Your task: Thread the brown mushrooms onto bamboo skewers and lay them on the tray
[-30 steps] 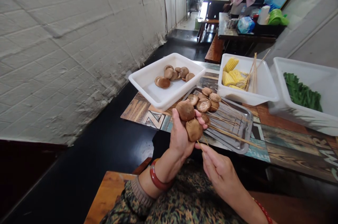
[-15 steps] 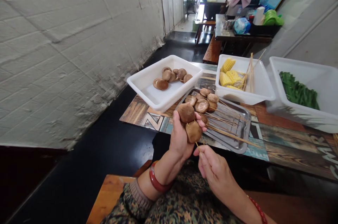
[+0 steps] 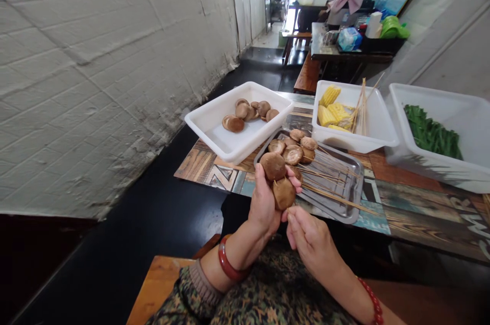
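Brown mushrooms (image 3: pixel 278 178) x2 gripped in left hand (image 3: pixel 264 202), right hand (image 3: pixel 310 238) pinched below, contents unclear.

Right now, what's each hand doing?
Left hand: closed around two mushrooms.
Right hand: fingers pinched just below the lower mushroom; what they pinch is hidden.

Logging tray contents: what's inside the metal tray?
The metal tray holds mushrooms on skewers at its far-left end, their bamboo sticks fanning right across it. The left hand and its held mushrooms cover the tray's near-left corner.
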`<control>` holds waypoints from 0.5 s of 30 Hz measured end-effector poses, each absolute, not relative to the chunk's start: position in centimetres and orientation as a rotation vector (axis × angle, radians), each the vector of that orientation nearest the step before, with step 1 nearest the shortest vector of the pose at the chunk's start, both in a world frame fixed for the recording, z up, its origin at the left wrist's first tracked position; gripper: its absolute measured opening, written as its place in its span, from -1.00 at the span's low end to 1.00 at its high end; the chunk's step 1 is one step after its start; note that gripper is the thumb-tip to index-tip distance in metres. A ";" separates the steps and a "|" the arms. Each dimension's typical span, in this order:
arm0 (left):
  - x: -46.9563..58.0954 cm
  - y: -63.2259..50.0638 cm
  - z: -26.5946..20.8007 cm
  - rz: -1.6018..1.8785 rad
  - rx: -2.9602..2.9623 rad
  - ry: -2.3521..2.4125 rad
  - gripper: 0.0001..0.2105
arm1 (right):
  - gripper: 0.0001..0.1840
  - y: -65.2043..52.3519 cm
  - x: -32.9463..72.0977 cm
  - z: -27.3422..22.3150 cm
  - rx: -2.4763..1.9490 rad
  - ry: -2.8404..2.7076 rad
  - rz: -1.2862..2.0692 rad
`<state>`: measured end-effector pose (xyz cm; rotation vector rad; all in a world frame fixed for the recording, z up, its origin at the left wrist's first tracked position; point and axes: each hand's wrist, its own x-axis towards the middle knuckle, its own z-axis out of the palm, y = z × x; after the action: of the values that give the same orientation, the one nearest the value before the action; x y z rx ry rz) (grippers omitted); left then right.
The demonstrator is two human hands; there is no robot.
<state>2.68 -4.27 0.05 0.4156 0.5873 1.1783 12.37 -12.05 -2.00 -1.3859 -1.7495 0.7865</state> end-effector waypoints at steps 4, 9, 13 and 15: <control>2.1 -3.7 0.3 1.205 0.371 0.577 -0.51 | -0.65 -12.2 12.6 -2.0 -1.393 -1.644 1.018; 1.4 -3.5 0.6 1.322 0.448 0.588 -0.51 | -0.60 -12.3 12.7 -2.8 -1.400 -1.627 1.045; 1.3 -3.7 0.4 1.345 0.570 0.651 -0.53 | -0.59 -12.5 12.9 -3.2 -1.397 -1.649 1.039; 1.3 -3.8 0.4 1.365 0.576 0.664 -0.56 | -0.62 -12.9 13.1 -3.4 -1.408 -1.643 1.056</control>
<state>1.32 -3.76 0.40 0.5762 0.6642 1.3650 13.11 -12.87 -3.36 -1.4077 -1.6425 1.0558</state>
